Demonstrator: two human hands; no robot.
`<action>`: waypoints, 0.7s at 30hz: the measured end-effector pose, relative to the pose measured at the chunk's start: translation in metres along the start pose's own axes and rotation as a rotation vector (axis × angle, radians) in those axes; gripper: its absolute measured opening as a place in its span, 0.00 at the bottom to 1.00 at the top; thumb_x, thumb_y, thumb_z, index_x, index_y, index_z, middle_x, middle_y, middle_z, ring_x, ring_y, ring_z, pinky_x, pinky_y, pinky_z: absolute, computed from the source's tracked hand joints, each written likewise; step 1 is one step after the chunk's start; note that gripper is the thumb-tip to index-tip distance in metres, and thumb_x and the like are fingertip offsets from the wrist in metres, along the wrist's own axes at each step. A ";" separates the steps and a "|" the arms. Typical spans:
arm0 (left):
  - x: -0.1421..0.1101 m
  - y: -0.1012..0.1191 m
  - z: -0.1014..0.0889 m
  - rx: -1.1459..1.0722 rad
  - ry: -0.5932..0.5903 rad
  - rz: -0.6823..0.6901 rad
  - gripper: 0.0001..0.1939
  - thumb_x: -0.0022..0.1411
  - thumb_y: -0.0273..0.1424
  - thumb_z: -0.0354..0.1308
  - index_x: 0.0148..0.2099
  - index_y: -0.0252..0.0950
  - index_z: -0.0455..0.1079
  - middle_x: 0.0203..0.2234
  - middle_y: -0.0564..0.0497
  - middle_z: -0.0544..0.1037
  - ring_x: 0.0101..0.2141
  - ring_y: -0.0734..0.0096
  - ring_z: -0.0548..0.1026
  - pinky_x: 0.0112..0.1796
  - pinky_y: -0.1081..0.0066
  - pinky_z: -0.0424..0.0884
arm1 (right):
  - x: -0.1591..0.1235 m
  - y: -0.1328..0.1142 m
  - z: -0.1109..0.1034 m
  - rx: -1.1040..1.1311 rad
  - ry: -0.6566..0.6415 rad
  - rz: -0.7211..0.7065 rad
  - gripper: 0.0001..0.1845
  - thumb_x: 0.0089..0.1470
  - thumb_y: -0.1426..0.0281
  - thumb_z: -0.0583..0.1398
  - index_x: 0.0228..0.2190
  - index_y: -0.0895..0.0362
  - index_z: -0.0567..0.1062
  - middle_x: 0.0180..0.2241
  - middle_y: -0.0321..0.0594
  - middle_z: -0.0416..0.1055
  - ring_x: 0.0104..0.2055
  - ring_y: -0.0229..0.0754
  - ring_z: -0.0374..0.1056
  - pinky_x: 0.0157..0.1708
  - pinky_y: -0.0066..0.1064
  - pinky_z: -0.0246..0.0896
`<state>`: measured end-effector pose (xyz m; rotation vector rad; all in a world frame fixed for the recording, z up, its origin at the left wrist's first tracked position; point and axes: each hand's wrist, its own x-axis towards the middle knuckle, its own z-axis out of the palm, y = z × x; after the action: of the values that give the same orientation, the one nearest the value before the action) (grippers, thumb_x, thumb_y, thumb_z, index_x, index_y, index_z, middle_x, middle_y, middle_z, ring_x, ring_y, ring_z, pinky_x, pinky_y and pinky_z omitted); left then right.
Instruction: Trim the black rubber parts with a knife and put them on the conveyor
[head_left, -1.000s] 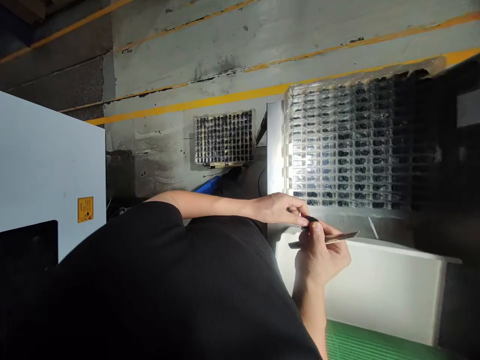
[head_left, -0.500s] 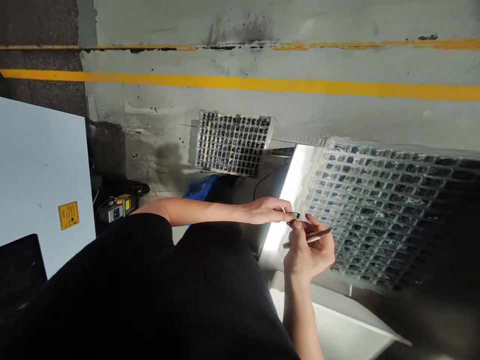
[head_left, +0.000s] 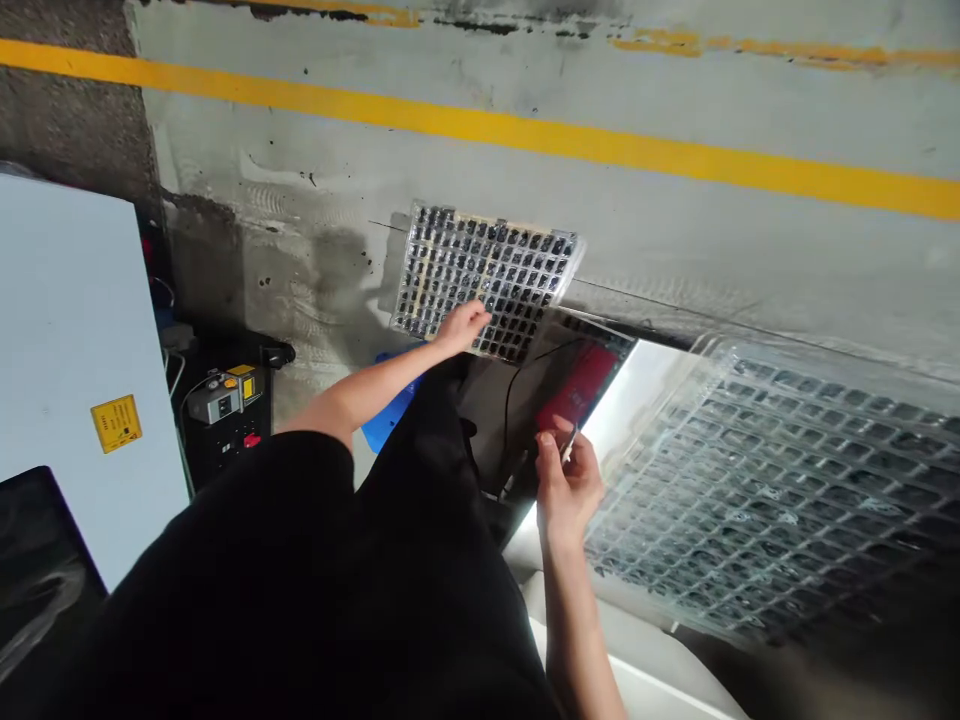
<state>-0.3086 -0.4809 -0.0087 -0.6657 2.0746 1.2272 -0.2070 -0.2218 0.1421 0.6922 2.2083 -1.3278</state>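
Observation:
My left hand (head_left: pixel 463 326) reaches out over the near edge of a small clear grid tray (head_left: pixel 487 280) of dark parts that lies on the concrete floor; its fingers are curled and what they hold, if anything, is hidden. My right hand (head_left: pixel 568 482) is closed on thin metal tweezers (head_left: pixel 568 442), held upright beside the left edge of a large clear grid tray (head_left: pixel 765 490) with several dark parts in its cells.
A yellow line (head_left: pixel 525 130) runs across the concrete floor. A white cabinet (head_left: pixel 67 350) with a yellow label stands at left, a small control box (head_left: pixel 223 395) beside it. A red panel (head_left: pixel 581 385) and a black cable (head_left: pixel 517 375) lie between the trays. A blue object (head_left: pixel 386 420) sits under my left forearm.
My left hand left the right hand and reached out to the small tray on the floor. My right hand turned the tweezers upright. The view swung left and down.

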 end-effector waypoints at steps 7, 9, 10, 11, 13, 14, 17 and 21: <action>0.134 -0.087 -0.028 0.233 0.175 -0.331 0.20 0.76 0.41 0.66 0.62 0.35 0.75 0.58 0.41 0.79 0.56 0.54 0.80 0.57 0.49 0.79 | -0.037 0.034 -0.024 -0.205 -0.117 0.157 0.19 0.60 0.47 0.70 0.49 0.41 0.87 0.44 0.35 0.85 0.46 0.61 0.82 0.37 0.42 0.75; 0.163 -0.100 -0.020 0.272 0.174 -0.342 0.21 0.76 0.41 0.65 0.62 0.34 0.75 0.58 0.41 0.79 0.56 0.54 0.79 0.57 0.49 0.80 | -0.038 0.043 -0.022 -0.224 -0.106 0.187 0.17 0.61 0.47 0.70 0.49 0.36 0.87 0.42 0.31 0.85 0.46 0.62 0.83 0.35 0.42 0.76; 0.176 -0.106 -0.015 0.291 0.170 -0.343 0.21 0.76 0.41 0.65 0.63 0.34 0.75 0.58 0.41 0.79 0.56 0.54 0.79 0.57 0.49 0.80 | -0.038 0.048 -0.019 -0.225 -0.103 0.199 0.18 0.61 0.46 0.69 0.50 0.35 0.86 0.43 0.30 0.85 0.46 0.62 0.83 0.36 0.43 0.78; 0.189 -0.111 -0.011 0.310 0.164 -0.344 0.21 0.76 0.41 0.65 0.63 0.34 0.75 0.59 0.41 0.79 0.56 0.53 0.79 0.57 0.48 0.80 | -0.038 0.052 -0.015 -0.223 -0.103 0.211 0.18 0.60 0.46 0.69 0.50 0.34 0.86 0.44 0.29 0.85 0.48 0.63 0.83 0.39 0.44 0.79; 0.213 -0.124 -0.003 0.342 0.147 -0.348 0.21 0.76 0.41 0.65 0.63 0.35 0.75 0.59 0.41 0.78 0.57 0.53 0.79 0.57 0.48 0.80 | -0.038 0.059 -0.007 -0.212 -0.113 0.233 0.20 0.59 0.43 0.69 0.50 0.32 0.86 0.48 0.27 0.85 0.53 0.64 0.82 0.46 0.48 0.80; 0.223 -0.131 0.000 0.355 0.136 -0.350 0.21 0.76 0.41 0.65 0.63 0.35 0.75 0.59 0.41 0.78 0.57 0.54 0.79 0.57 0.48 0.80 | -0.038 0.062 -0.003 -0.205 -0.120 0.246 0.21 0.58 0.41 0.69 0.50 0.32 0.86 0.49 0.27 0.84 0.55 0.64 0.81 0.50 0.50 0.79; 0.245 -0.150 0.004 0.375 0.098 -0.355 0.21 0.76 0.41 0.65 0.63 0.35 0.75 0.59 0.41 0.78 0.57 0.54 0.79 0.58 0.48 0.80 | -0.043 0.071 0.005 -0.200 -0.123 0.296 0.25 0.58 0.39 0.67 0.50 0.37 0.87 0.51 0.32 0.84 0.57 0.64 0.80 0.54 0.49 0.79; 0.256 -0.163 0.000 0.367 0.079 -0.369 0.21 0.76 0.41 0.65 0.62 0.34 0.75 0.59 0.41 0.78 0.58 0.53 0.79 0.59 0.47 0.79 | -0.050 0.079 0.004 -0.214 -0.109 0.349 0.30 0.60 0.39 0.66 0.50 0.46 0.87 0.52 0.40 0.84 0.57 0.64 0.80 0.57 0.48 0.78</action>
<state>-0.3683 -0.5788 -0.2890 -0.8804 2.0475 0.6052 -0.1182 -0.2024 0.1195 0.8535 1.9924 -0.9191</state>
